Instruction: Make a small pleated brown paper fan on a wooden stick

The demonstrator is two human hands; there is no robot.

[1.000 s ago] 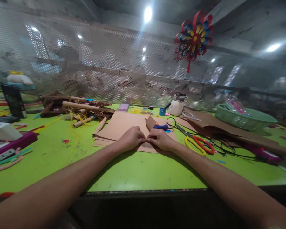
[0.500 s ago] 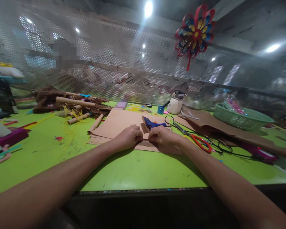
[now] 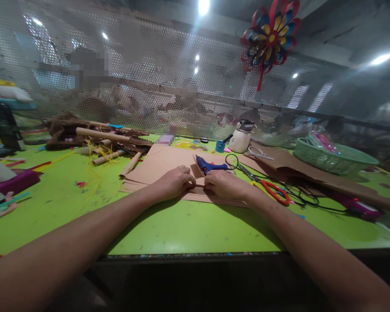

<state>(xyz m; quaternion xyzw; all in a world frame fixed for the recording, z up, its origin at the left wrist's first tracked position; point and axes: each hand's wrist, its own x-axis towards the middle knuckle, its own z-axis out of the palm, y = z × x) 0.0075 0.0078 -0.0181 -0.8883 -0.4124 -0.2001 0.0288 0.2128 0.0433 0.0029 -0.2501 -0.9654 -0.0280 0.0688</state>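
Note:
My left hand [image 3: 173,183] and my right hand [image 3: 225,184] rest side by side on a stack of brown paper sheets [image 3: 159,167] on the green table [image 3: 188,225]. The fingers of both hands are curled and pinch a thin rolled edge of brown paper [image 3: 199,186] between them. A blue glue gun [image 3: 209,166] lies on the paper just beyond my right hand. Red and yellow scissors [image 3: 273,190] lie to the right of my right wrist.
Rolled paper tubes and brown fringe [image 3: 107,145] are piled at the back left. A white jar [image 3: 242,138], a blue cup [image 3: 220,146], a green basket [image 3: 333,158] and black cable [image 3: 307,201] stand at the back right. A perforated screen [image 3: 149,95] with a paper pinwheel [image 3: 269,37] backs the table.
The folded flap of brown paper that stood in front of the glue gun has been rolled flat under my fingers, so the glue gun now shows. The camera has shifted slightly.

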